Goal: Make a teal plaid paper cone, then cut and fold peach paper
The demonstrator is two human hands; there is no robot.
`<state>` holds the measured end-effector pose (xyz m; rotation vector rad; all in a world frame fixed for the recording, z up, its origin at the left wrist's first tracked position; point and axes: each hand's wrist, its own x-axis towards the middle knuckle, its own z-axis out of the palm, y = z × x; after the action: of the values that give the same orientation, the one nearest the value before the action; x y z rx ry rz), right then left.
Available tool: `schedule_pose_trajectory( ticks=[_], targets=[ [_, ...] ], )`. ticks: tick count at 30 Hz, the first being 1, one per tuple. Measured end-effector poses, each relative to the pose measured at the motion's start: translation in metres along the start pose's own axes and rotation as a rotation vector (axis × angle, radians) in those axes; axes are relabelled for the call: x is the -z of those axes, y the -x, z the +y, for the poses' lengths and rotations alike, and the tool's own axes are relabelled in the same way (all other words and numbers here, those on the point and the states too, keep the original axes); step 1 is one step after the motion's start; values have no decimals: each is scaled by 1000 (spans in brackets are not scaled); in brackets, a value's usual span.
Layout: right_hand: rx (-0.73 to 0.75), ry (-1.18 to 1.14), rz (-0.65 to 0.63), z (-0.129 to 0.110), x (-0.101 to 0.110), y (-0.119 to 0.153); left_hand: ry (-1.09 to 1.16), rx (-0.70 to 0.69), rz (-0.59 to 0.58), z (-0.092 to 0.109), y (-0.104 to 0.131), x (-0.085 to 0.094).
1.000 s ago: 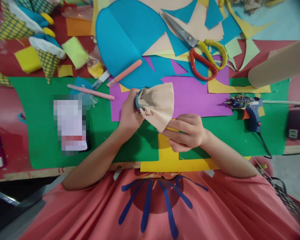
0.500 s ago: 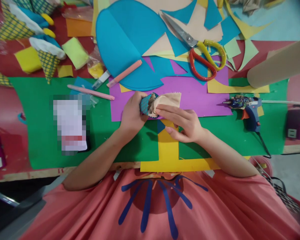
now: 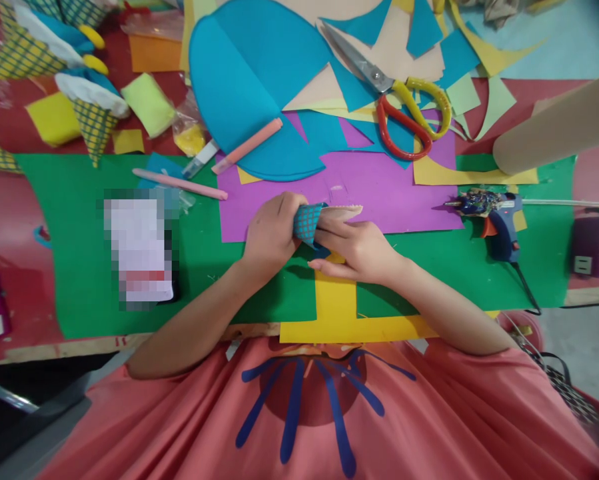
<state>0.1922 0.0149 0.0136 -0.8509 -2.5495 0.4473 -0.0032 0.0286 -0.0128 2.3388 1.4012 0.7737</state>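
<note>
My left hand (image 3: 274, 230) is closed round a small blue checked fabric cone (image 3: 306, 225), its open end facing right. A piece of beige cloth (image 3: 348, 212) sticks out of that opening. The fingers of my right hand (image 3: 364, 250) are stretched out, with their tips inside the mouth of the cone against the cloth. Its thumb stands apart below, so the hand is open rather than gripping. The fingertips and the inside of the cone are hidden. Both hands are above a purple sheet (image 3: 394, 193) and a green sheet (image 3: 259, 300).
Red-and-yellow scissors (image 3: 404, 117) lie on paper scraps beyond my hands. A glue gun (image 3: 502, 223) rests at right, below a cardboard tube (image 3: 554, 130). To the left are pink pens (image 3: 179, 183), a blurred-out phone-like object (image 3: 139, 247) and yellow checked cones (image 3: 95, 123).
The cone has turned and shifted slightly right, now showing its checked side. My right fingers have moved left into its opening, and less of the beige cloth shows.
</note>
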Motion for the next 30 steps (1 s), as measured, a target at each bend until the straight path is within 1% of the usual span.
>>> schedule_pose_trajectory(
  ticks=[3, 5, 7, 9, 12, 15, 19, 22, 24, 28, 30],
  targets=[
    [-31, 58, -41, -2, -3, -1, -15, 2, -14, 2, -1, 0],
    [-25, 59, -11, -4, -3, -1, 22, 29, -48, 3, -1, 1],
    [-4, 16, 59, -5, -2, 0, 109, 88, -104, 6, -2, 4],
    [22, -39, 156, -6, 1, 1, 209, 169, -144, 8, -3, 7],
    [59, -69, 283, -7, 4, 2, 281, 277, -152, 10, -5, 10],
    [112, -55, 320, -7, 5, 2, 300, 310, -148, 10, -6, 12],
    [141, -70, 293, -6, 0, 1, 303, 290, -157, 9, -6, 11],
    [117, -126, 246, -5, -3, 2, 292, 230, -154, 7, -4, 9],
    [80, -124, 179, -6, -3, 2, 266, 184, -148, 7, -4, 8],
    [-26, -23, 1, -11, -1, 1, 186, 137, -151, 6, -2, 6],
    [-46, 25, -32, -13, 0, 0, 156, 127, -155, 7, -2, 6]
  ],
)
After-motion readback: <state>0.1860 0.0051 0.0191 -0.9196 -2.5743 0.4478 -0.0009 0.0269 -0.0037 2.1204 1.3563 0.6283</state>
